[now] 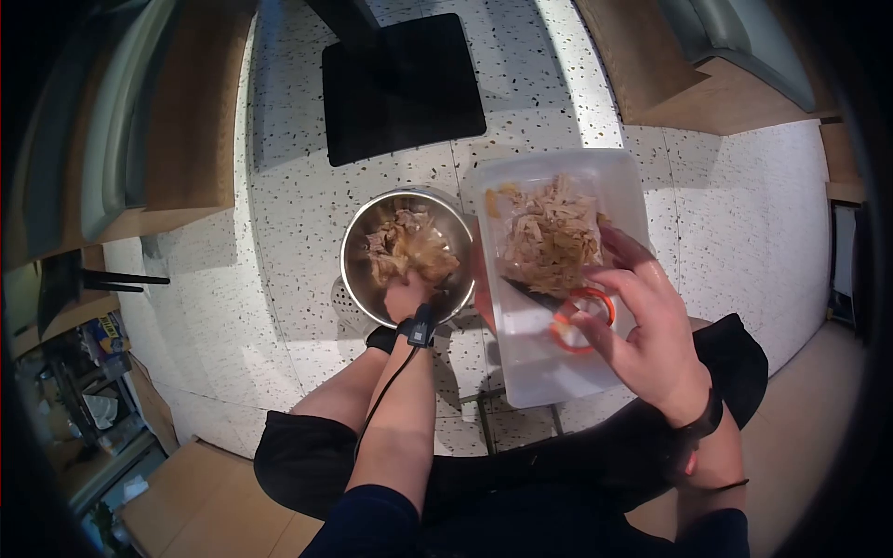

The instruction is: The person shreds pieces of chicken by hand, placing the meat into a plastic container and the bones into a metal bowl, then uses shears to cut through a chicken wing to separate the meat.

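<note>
My left hand [406, 296] reaches down into a round metal pot [346, 256]. Its fingertips are sunk among pieces of cooked meat [414, 246] and look closed on some of it. Beside the pot, a translucent plastic tub [535, 377] holds a heap of shredded meat [553, 228] at its far end. My right hand [642, 321] hangs over the tub's right side, thumb and fingers curved around a small round clear thing with an orange rim [609, 302]. What kind of thing this is I cannot make out. The fingers lie close to the shredded meat.
Under the pot and tub is a speckled white tiled floor [288, 214]. A black square base with a post [405, 102] stands ahead. Wooden cabinets [186, 121] line the left, with another wooden unit [642, 65] at upper right. Cluttered shelves [102, 409] sit at lower left.
</note>
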`<state>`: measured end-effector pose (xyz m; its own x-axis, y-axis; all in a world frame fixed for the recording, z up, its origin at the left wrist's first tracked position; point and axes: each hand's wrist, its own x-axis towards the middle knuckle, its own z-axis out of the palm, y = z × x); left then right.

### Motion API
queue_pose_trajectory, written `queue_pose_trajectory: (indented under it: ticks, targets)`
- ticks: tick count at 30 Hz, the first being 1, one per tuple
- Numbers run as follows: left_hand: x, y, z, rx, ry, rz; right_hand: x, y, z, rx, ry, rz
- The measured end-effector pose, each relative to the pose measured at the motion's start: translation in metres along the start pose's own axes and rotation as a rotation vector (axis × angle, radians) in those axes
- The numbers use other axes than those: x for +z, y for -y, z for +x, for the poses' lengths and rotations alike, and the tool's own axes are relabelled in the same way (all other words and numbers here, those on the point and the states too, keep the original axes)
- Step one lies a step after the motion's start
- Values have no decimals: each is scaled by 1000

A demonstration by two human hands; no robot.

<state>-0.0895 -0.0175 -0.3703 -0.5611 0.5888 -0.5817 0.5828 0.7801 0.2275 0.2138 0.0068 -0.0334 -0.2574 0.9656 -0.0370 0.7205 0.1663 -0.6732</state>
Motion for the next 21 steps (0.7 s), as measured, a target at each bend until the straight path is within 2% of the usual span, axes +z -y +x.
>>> queue_pose_trajectory:
  ticks: [2, 4, 6, 7, 8, 10, 12, 16, 19, 21]
  targets:
    - [-10, 1, -6, 51, -442, -221, -1, 4, 0, 56, 10, 31]
    - [-10, 15, 9, 122, -510, -156, 0, 2, -1, 42, 10, 25]
    - [-13, 15, 18, 137, -696, -108, 0, 0, -1, 24, 5, 14]
    - [-17, 20, 27, 151, -559, -69, 1, 0, -1, 19, -1, 35]
    - [-16, 21, 35, 152, -557, -72, 1, -1, -1, 14, -7, 55]
    - [-15, 18, 46, 27, -197, -231, 0, 0, 0, 12, -9, 46]
    - [-12, 27, 56, 31, -194, -301, 0, 0, 0, 9, -10, 39]
    - [-23, 18, 47, -9, -168, -143, 0, -1, 0, -6, -27, 69]
    - [-24, 11, 31, 15, -276, 10, -2, -1, -1, -19, -23, 76]
    - [-27, 11, 21, 238, -449, 220, -4, 0, -1, -33, -23, 68]
